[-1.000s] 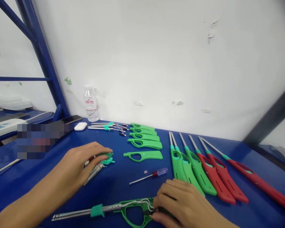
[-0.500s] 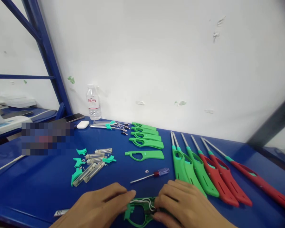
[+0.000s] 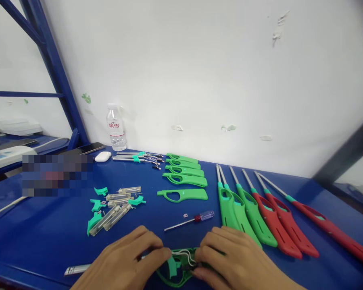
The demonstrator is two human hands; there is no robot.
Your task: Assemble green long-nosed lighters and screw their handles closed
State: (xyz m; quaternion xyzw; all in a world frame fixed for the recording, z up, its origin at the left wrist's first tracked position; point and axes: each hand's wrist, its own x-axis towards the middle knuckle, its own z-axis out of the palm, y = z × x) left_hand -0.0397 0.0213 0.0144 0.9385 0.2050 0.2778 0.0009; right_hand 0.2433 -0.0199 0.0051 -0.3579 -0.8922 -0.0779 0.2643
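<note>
At the near edge of the table, my left hand [image 3: 133, 255] pinches the nozzle end of an open green lighter casing [image 3: 178, 284]. My right hand [image 3: 230, 255] is closed around the casing's handle end, hiding most of it. White wires [image 3: 186, 253] run along the casing between both hands. A teal trigger [image 3: 172, 266] sits by my left thumb, tilted over the finger loop. A metal tube [image 3: 77, 269] sticks out to the left from under my left hand. Beyond my hands lie a screwdriver [image 3: 189, 220] and a tiny metal piece [image 3: 185, 215].
Several green casing halves [image 3: 186, 195] lie behind the screwdriver. On the right are assembled green [image 3: 255, 219] and red lighters [image 3: 278, 225]. Clear fuel tanks [image 3: 117, 217], teal triggers [image 3: 94, 220] and metal tubes with wires [image 3: 130, 158] lie left. A water bottle [image 3: 116, 129] stands by the wall.
The teal trigger has shifted right and turned more upright beside my left thumb. My left hand has moved slightly; my right hand keeps its hold. The view has tilted a little.
</note>
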